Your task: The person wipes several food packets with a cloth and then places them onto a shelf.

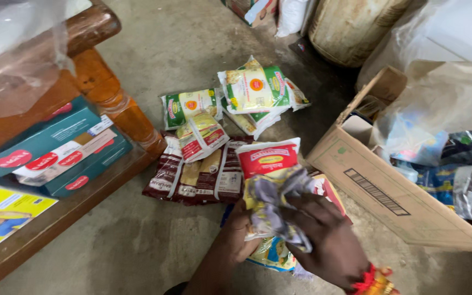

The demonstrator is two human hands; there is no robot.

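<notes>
Both hands on red-and-yellow food packet, floor level.
Right hand [323, 240] fingers clamped on crumpled cloth [274, 205] over packet [267, 161]; left hand [239, 235] grips packet's edge. Cardboard box [389, 196] at 3 o'clock.

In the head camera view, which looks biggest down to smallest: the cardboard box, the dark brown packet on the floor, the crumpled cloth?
1. Cardboard box
2. Dark brown packet
3. Crumpled cloth, though nearness to the camera makes 2 and 3 unsure.
</notes>
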